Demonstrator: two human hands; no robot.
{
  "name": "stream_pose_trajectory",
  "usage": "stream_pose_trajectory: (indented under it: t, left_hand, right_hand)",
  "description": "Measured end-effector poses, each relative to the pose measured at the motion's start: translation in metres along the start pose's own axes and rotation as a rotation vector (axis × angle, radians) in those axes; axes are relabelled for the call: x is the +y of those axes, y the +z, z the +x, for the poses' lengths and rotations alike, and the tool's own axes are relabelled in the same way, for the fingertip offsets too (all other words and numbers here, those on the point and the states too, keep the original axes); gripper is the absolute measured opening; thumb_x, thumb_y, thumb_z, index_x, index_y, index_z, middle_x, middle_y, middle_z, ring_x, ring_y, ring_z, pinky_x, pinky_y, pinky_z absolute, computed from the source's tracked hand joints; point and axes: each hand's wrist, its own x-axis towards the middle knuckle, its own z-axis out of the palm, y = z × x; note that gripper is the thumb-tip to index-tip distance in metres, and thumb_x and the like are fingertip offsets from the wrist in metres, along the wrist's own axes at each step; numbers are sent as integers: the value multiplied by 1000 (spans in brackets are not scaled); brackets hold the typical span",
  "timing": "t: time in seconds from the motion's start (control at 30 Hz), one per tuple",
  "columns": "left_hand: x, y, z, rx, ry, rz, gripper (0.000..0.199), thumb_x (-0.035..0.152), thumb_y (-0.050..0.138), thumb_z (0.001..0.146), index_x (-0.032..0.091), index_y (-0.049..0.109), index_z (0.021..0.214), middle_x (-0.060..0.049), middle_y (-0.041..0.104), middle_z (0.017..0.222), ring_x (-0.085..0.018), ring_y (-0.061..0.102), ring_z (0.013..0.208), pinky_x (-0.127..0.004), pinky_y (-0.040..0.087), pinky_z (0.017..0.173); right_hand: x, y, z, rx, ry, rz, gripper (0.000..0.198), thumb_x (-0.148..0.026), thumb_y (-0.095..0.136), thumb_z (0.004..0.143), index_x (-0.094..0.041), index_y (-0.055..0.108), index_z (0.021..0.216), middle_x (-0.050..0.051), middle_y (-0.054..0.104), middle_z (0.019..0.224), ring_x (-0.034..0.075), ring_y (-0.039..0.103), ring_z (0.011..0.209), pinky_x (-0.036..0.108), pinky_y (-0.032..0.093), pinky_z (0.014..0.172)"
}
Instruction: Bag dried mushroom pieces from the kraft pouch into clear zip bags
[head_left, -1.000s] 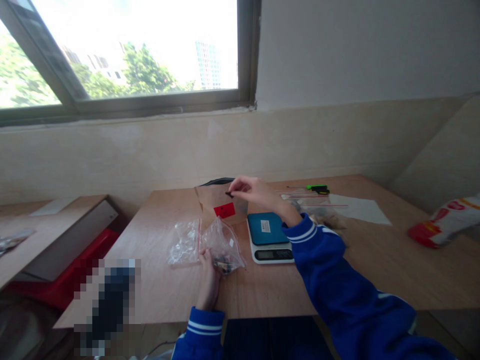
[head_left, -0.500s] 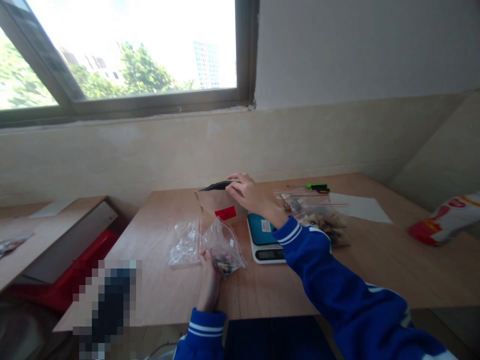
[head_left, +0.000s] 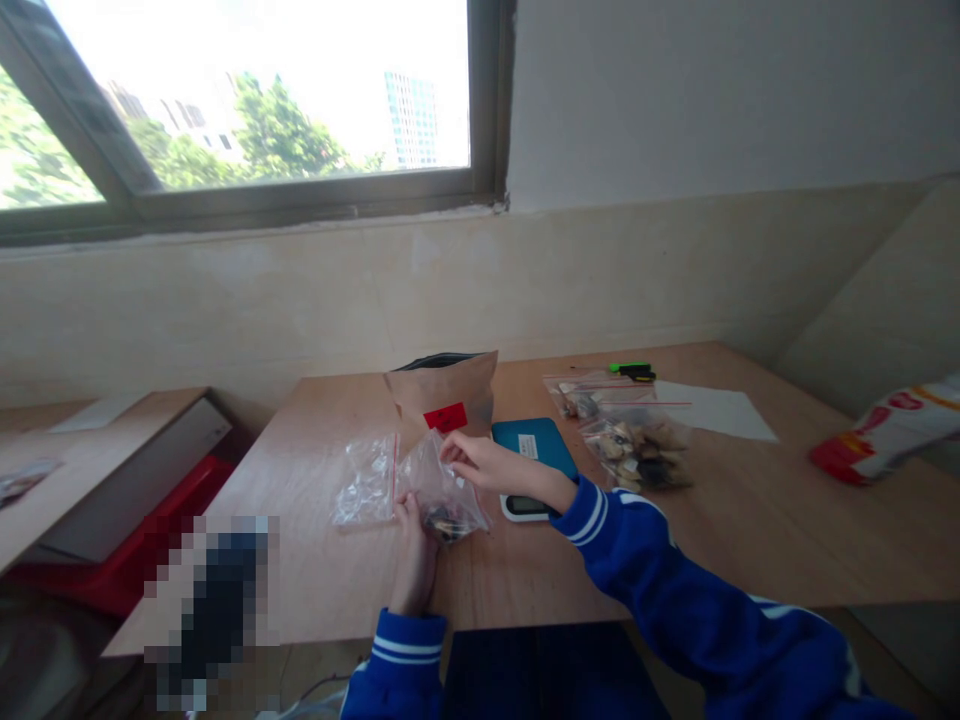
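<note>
My left hand (head_left: 412, 540) is closed on the side of a clear zip bag (head_left: 454, 500) with small dark and tan pieces at its bottom. At the bag's upper edge is my right hand (head_left: 480, 462), its fingers curled together; what they hold, if anything, is hidden. Just behind stands a brown kraft pouch (head_left: 412, 400) with its dark mouth open and a red label (head_left: 445, 416) on its front. Right of the zip bag lies a scale (head_left: 529, 435) with a blue top, partly covered by my right forearm. A flat clear zip bag (head_left: 366, 485) lies to the left.
Filled zip bags (head_left: 637, 450) sit right of the scale, near a white sheet (head_left: 712, 410) and a green-and-black tool (head_left: 632, 370). A red-and-white package (head_left: 885, 430) is at the far right. A red object (head_left: 165, 530) shows beyond the table's left edge.
My right hand has moved from the kraft pouch's mouth down toward me to the zip bag. My left hand keeps its hold on that bag.
</note>
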Motion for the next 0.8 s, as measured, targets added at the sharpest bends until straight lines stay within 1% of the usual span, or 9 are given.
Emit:
stream_pose_trajectory:
  t: [0.07, 0.17, 0.23, 0.3, 0.37, 0.43, 0.57, 0.7, 0.8]
  left_hand:
    - [4, 0, 0, -14, 12, 1, 43, 54, 61, 79, 28, 38, 104, -1, 66, 98, -16, 66, 75, -30, 51, 68]
    - [17, -1, 2, -25, 84, 76, 40, 56, 56, 81, 28, 39, 104, 1, 65, 92, -14, 65, 75, -25, 48, 63]
    - [29, -3, 6, -11, 163, 180, 41, 59, 52, 83, 27, 39, 104, 2, 64, 83, -13, 63, 68, -23, 47, 59]
    - [39, -6, 10, -11, 217, 261, 42, 59, 51, 83, 26, 38, 105, 2, 63, 79, -12, 61, 63, -22, 45, 56]
    - [46, -8, 12, -9, 239, 287, 44, 60, 51, 83, 26, 37, 106, 3, 62, 78, -12, 60, 59, -22, 44, 54]
    - [47, -9, 13, 1, 240, 281, 46, 62, 51, 81, 26, 36, 105, 3, 62, 78, -12, 60, 57, -22, 43, 52]
    - [40, -12, 12, -24, 224, 259, 45, 62, 51, 81, 27, 36, 104, 3, 63, 79, -11, 59, 59, -21, 42, 53]
    - [31, -13, 17, -9, 213, 250, 52, 67, 54, 76, 26, 37, 103, 4, 61, 73, -11, 54, 51, -21, 37, 48]
    - [25, -12, 19, 19, 202, 270, 55, 68, 56, 74, 24, 40, 104, 5, 59, 70, -9, 50, 48, -20, 35, 47]
  right_hand:
    - [4, 6, -3, -60, 61, -3, 20, -1, 46, 81, -17, 46, 94, 3, 58, 85, 14, 59, 75, 26, 45, 68]
    - [3, 11, -2, -17, 113, -15, 24, -2, 51, 78, -18, 40, 91, 1, 54, 83, 13, 55, 69, 25, 43, 64]
    - [-1, 14, 1, 5, 157, 13, 27, -14, 62, 78, -18, 39, 92, 1, 54, 84, 13, 55, 68, 25, 44, 62]
    - [-7, 18, 5, 23, 184, 46, 43, -29, 73, 72, -16, 41, 98, 3, 56, 85, 15, 57, 70, 27, 45, 63]
    - [-10, 23, 9, 26, 165, 74, 55, -35, 77, 68, -14, 43, 106, 4, 58, 86, 17, 59, 73, 28, 47, 65]
    - [-9, 28, 12, -33, 120, 94, 48, -33, 75, 71, -14, 48, 106, 4, 61, 85, 17, 60, 75, 28, 48, 68]
    - [0, 34, 11, -124, 23, 12, 12, -24, 61, 85, -14, 57, 88, 6, 63, 88, 17, 60, 82, 29, 48, 77]
    - [5, 39, 8, -89, -69, -34, 16, -24, 58, 87, -13, 60, 99, 9, 63, 103, 19, 58, 94, 32, 46, 88]
    - [2, 44, 6, -86, -115, -79, 21, -18, 56, 87, -16, 60, 107, 10, 63, 112, 21, 56, 103, 39, 40, 99]
